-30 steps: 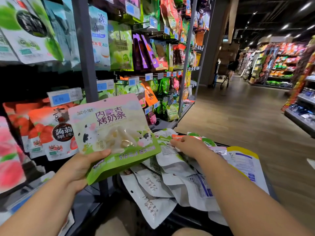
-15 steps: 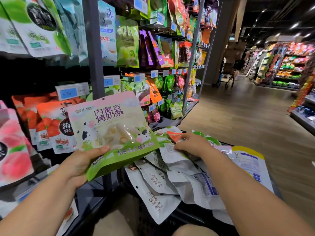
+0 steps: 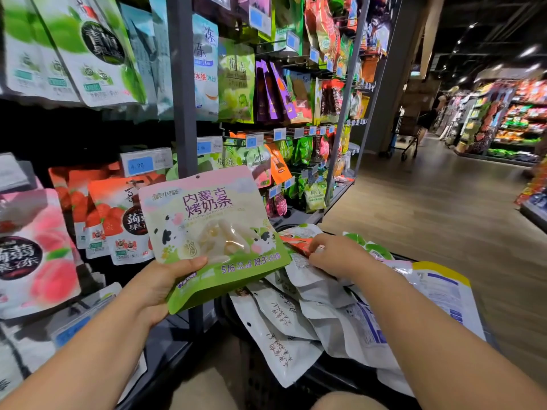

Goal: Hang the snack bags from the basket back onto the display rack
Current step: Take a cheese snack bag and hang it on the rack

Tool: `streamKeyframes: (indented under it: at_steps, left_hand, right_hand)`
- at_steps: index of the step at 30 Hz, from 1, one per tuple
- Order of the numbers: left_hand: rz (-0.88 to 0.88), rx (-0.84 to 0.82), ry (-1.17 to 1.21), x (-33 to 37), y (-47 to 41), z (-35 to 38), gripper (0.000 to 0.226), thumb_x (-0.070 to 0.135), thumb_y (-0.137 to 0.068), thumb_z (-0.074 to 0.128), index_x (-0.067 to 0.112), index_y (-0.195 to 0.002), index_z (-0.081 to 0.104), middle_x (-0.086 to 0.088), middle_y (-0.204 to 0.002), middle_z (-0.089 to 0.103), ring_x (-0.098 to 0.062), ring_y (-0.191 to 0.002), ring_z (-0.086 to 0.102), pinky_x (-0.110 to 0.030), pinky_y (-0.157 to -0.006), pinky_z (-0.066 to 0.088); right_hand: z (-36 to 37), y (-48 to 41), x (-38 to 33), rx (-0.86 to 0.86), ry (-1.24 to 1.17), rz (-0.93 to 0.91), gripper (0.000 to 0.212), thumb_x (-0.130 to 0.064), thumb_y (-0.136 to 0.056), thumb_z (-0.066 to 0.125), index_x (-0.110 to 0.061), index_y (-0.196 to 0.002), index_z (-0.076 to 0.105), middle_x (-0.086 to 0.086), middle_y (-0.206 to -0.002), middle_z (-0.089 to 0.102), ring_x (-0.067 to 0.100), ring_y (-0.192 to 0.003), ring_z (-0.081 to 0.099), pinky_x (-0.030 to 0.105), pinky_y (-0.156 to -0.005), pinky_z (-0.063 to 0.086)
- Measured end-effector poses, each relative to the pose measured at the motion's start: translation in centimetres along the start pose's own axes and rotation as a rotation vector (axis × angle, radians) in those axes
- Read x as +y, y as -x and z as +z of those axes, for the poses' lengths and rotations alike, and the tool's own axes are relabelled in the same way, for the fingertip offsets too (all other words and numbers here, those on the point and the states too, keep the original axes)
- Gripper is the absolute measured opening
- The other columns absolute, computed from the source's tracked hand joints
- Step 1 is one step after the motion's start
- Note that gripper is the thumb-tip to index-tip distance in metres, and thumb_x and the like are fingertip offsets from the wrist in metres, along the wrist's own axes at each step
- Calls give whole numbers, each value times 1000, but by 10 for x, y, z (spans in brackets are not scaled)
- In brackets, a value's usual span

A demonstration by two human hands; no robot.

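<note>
L hand (image 3: 157, 288) fingers pinch green cow bag (image 3: 213, 232); R hand (image 3: 334, 255) fingers curled on basket (image 3: 266, 377) bags (image 3: 299, 315).

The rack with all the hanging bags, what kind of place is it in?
Most likely a supermarket snack aisle: snack bags hang on a display rack with blue price tags, and a shopping trolley stands down the aisle.

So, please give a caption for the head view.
Left hand holds a snack bag; right hand reaches into the basket.
</note>
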State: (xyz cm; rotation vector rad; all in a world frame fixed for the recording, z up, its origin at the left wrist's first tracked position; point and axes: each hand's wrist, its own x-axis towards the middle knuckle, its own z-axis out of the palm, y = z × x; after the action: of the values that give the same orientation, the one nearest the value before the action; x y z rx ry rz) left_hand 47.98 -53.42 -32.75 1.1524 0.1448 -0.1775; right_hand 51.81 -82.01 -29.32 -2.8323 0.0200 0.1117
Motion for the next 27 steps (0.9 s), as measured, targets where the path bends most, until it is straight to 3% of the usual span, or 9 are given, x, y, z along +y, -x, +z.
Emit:
streamKeyframes:
  at_steps: [4, 7, 9, 11, 13, 16, 21, 25, 27]
  left_hand:
    - [1, 7, -5, 0, 3, -2, 12, -3, -89, 57, -5, -96, 67, -17, -70, 73, -24, -50, 69, -28, -38, 52]
    - [8, 29, 3, 1, 4, -8, 28, 1, -74, 66, -5, -101, 67, -19, -74, 74, -26, -52, 70, -30, -40, 54]
    - [14, 44, 2, 1, 6, -12, 34, 4, -67, 68, -6, -100, 68, -21, -76, 74, -27, -53, 70, -31, -41, 55]
    - [10, 53, 0, 1, 7, -15, 26, 3, -71, 68, -7, -94, 71, -22, -78, 74, -28, -54, 71, -32, -42, 55]
    - [6, 57, -2, 0, 9, -18, 13, 0, -81, 65, -7, -88, 73, -22, -76, 74, -28, -53, 70, -32, -42, 55]
    - [15, 74, -5, 1, 12, -20, 20, 0, -77, 66, -8, -96, 68, -21, -73, 73, -27, -51, 70, -32, -41, 55]
    - [33, 94, 3, 1, 17, -23, 48, 4, -63, 71, -10, -109, 66, -23, -79, 73, -29, -55, 71, -33, -44, 56]
    - [45, 89, 18, 1, 20, -23, 43, 2, -66, 69, -12, -107, 66, -24, -80, 73, -29, -55, 71, -34, -44, 57]
    - [55, 83, 22, 1, 20, -23, 41, 1, -67, 69, -11, -105, 66, -25, -83, 73, -29, -56, 71, -34, -44, 57]
  right_hand:
    - [2, 9, -5, -5, 77, -32, 34, -28, -95, 46, -29, -126, 61, 6, -128, 59, 24, -107, 54, 31, -83, 48]
    - [6, 13, -6, 67, 102, -54, 32, -29, -95, 49, -32, -121, 68, 1, -139, 50, 25, -115, 55, 33, -93, 48]
    - [11, 14, -6, 138, 98, -57, 27, -27, -93, 52, -30, -108, 75, 0, -136, 49, 25, -110, 58, 32, -87, 49]
    - [14, 12, -6, 173, 125, -66, 25, -19, -89, 53, -26, -81, 75, 1, -108, 65, 28, -92, 63, 29, -67, 50]
    - [16, 11, -5, 205, 146, -51, 28, -16, -88, 52, -25, -65, 65, 1, -80, 66, 28, -79, 62, 26, -55, 43]
    - [16, 11, 0, 314, 88, 20, 23, -20, -95, 51, -23, -86, 71, 3, -88, 69, 25, -75, 60, 29, -57, 43]
    - [10, 13, 13, 632, -290, 44, 18, -23, -96, 50, -20, -88, 66, 0, -76, 63, 20, -67, 54, 31, -56, 39]
    - [2, 9, 22, 790, -760, 16, 17, -17, -95, 54, -21, -81, 62, 4, -83, 64, 28, -81, 59, 37, -70, 46]
    - [-3, 14, 21, 806, -1012, 33, 19, -17, -96, 54, -22, -79, 61, 5, -83, 65, 24, -76, 59, 35, -70, 47]
